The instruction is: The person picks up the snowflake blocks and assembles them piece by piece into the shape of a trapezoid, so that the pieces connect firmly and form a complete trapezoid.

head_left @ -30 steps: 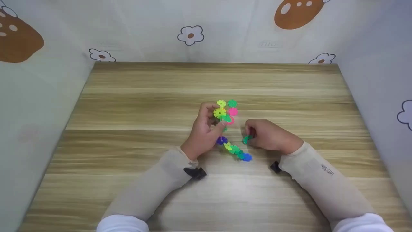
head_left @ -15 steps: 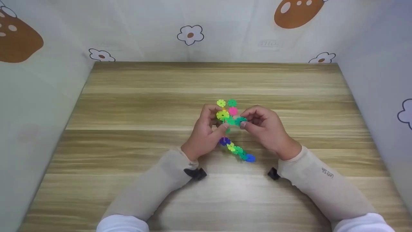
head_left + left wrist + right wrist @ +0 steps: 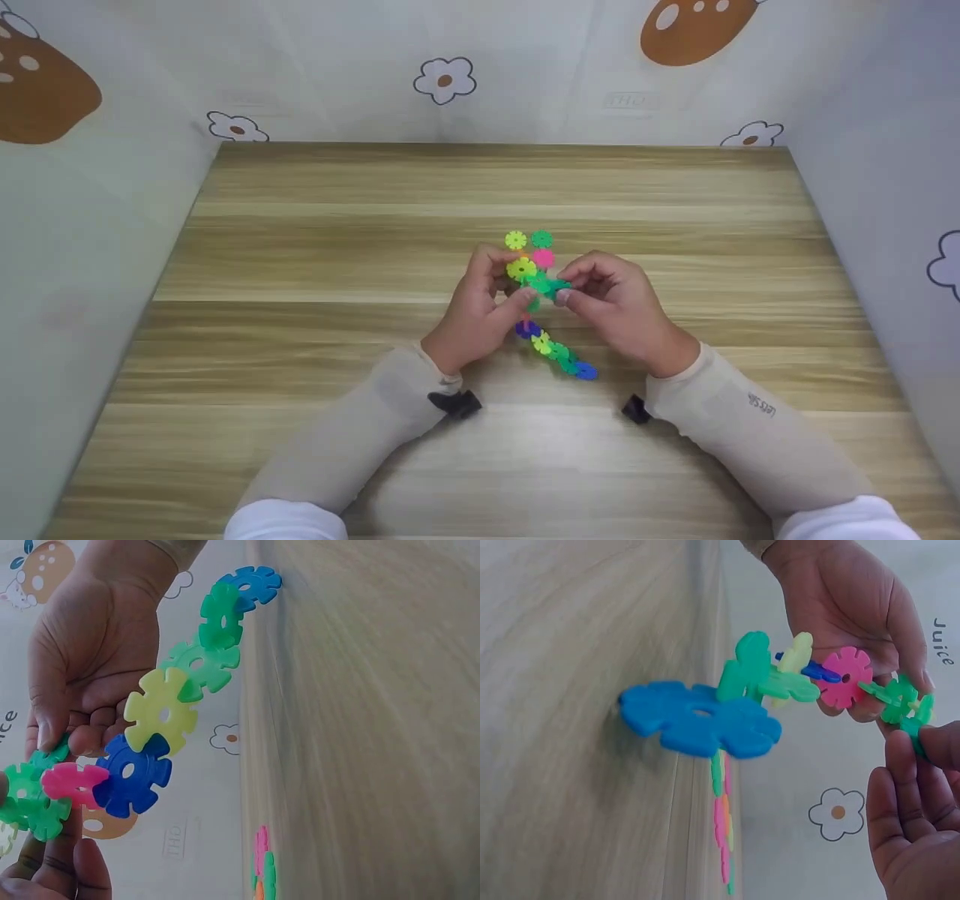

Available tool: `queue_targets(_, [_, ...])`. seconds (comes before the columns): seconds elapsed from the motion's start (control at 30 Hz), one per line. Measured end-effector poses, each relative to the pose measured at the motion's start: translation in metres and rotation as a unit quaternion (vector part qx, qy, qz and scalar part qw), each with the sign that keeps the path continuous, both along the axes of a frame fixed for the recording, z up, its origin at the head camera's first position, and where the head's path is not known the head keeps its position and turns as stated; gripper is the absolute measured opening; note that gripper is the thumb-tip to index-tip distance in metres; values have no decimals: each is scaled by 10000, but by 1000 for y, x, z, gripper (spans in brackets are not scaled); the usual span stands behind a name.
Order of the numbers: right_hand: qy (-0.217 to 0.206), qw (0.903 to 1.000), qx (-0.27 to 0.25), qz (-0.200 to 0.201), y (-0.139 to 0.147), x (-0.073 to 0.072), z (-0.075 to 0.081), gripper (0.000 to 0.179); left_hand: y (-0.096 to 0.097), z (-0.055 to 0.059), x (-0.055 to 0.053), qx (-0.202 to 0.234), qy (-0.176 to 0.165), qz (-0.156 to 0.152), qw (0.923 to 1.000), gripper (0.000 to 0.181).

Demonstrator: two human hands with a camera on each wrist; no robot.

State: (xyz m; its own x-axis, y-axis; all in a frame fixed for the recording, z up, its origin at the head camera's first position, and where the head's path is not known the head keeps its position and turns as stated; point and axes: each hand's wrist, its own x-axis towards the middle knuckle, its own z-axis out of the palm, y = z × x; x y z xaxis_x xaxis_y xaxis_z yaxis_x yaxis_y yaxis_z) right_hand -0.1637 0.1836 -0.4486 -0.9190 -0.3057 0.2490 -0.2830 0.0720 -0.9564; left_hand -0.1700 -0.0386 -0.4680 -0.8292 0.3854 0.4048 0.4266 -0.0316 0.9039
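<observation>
My left hand [image 3: 480,311] holds a chain of flower-shaped snowflake discs by its upper end, pinching a green disc [image 3: 537,283] there. A larger yellow disc [image 3: 521,269] shows beside its fingertips. Below the hand hang a pink disc [image 3: 845,677], a dark blue disc [image 3: 133,774], a yellow disc [image 3: 162,714], green discs [image 3: 201,664] and a blue end disc [image 3: 251,586], low over the table. My right hand [image 3: 619,307] pinches another green disc [image 3: 915,727] between thumb and fingers, its edge right at the chain's green disc. Fingers partly hide where the two meet.
Behind the hands, yellow [image 3: 515,240], green [image 3: 541,238] and pink [image 3: 543,258] discs lie on the wooden table [image 3: 337,180], with a bit of orange beside them. Pale printed walls [image 3: 525,75] stand round the table's back and sides.
My right hand has carried its green disc up and left from beside the chain to the green disc at my left hand. The chain's lower end has shifted slightly right.
</observation>
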Motion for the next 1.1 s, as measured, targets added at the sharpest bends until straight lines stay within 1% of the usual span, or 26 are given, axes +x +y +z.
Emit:
queue_targets(0.1, [83, 9999, -114, 11, -1, 2, 0, 15, 0, -1, 0, 17, 159, -50, 9999, 34])
queue_targets(0.2, [197, 9997, -123, 58, -2, 2, 0, 14, 1, -1, 1, -9, 193, -34, 9998, 33])
queue_targets(0.3, [255, 9996, -8, 103, -1, 1, 0, 15, 2, -1, 1, -32, 129, 39, 9999, 34])
queue_targets(0.43, [226, 9990, -16, 377, 2, -1, -1, 14, 2, -3, 1, 61, 22, 60, 10000, 40])
queue_targets(0.53, [76, 9984, -52, 550, 5, -2, -2, 15, 3, -2, 1, 140, -121, -61, 9998, 43])
queue_targets(0.7, [-16, 9975, -18, 699, 11, -5, -3, 26, 3, -1, 0, 57, -327, -349, 9988, 47])
queue_targets(0.8, [24, 9950, -180, 982, 13, -7, -3, 33, 2, -1, 1, -49, -303, -488, 9983, 48])
queue_targets(0.9, [-52, 9920, -326, 1222, 14, -8, -4, 37, 2, -2, 0, -131, -234, -599, 9978, 50])
queue_targets(1.0, [-159, 9909, -359, 1287, 14, -8, -4, 41, 2, -2, 0, -195, -233, -645, 9975, 51])
queue_targets(1.1, [-233, 9908, -322, 1294, 14, -8, -3, 44, 2, 0, 0, -240, -337, -659, 9970, 57])
